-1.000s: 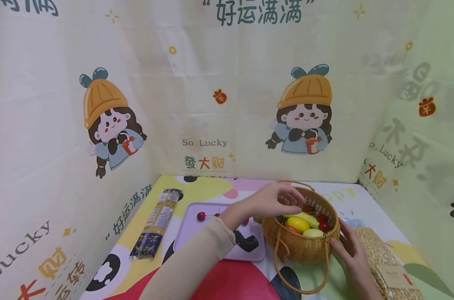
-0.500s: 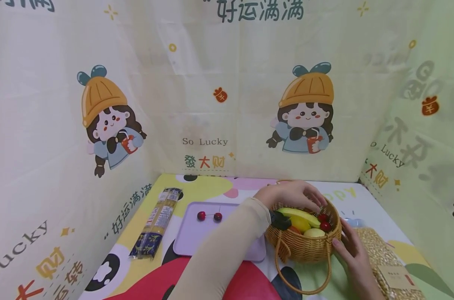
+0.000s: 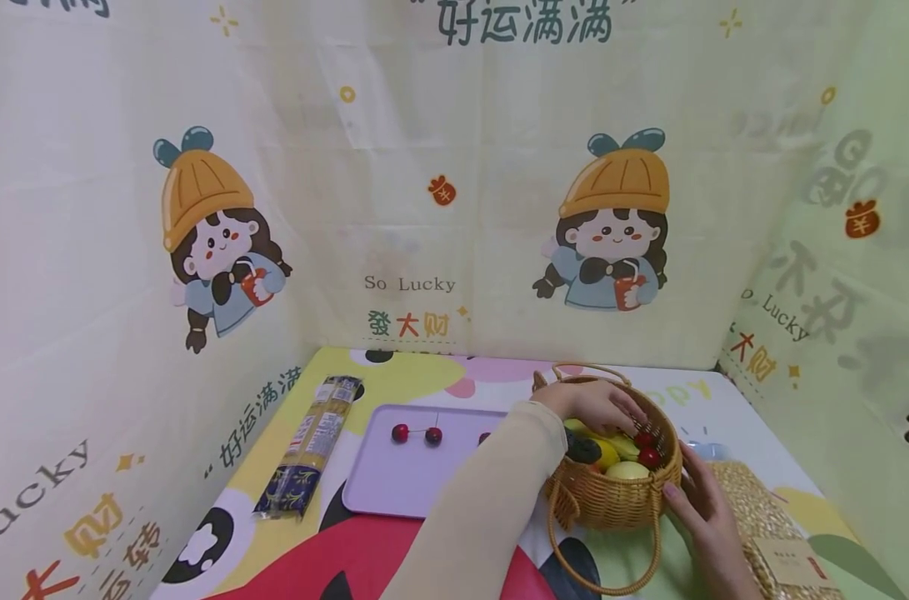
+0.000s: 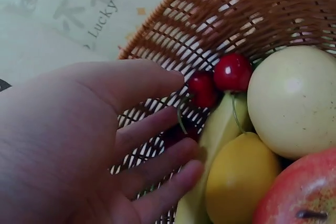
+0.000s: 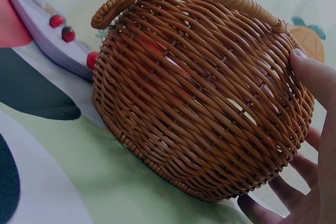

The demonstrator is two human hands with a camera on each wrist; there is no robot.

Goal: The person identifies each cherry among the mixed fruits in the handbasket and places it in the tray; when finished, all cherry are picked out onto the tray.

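A brown wicker basket (image 3: 611, 500) stands on the table, holding a banana (image 4: 220, 129), a lemon-like yellow fruit (image 4: 241, 179), a pale round fruit (image 4: 296, 100), a red apple (image 4: 302, 192) and cherries (image 4: 232, 72). My left hand (image 4: 79, 135) reaches inside over the far rim, its fingers loosely spread. Its thumb tip is beside a cherry (image 4: 202, 88); a green stem and a dark cherry show by the fingertips, and whether they touch cannot be told. My right hand (image 3: 705, 508) holds the basket's right side, thumb near the rim and fingers round the outer wall.
A lilac tray (image 3: 394, 487) with a pair of cherries (image 3: 417, 434) is left of the basket; another cherry is partly hidden by the left sleeve. A spaghetti pack (image 3: 312, 446) lies further left. A grain bag (image 3: 761, 517) lies at right. Printed cloth walls surround the table.
My left hand has moved right and down from above the basket's left rim into the basket, near its cherries. My right hand stays on the basket's side.
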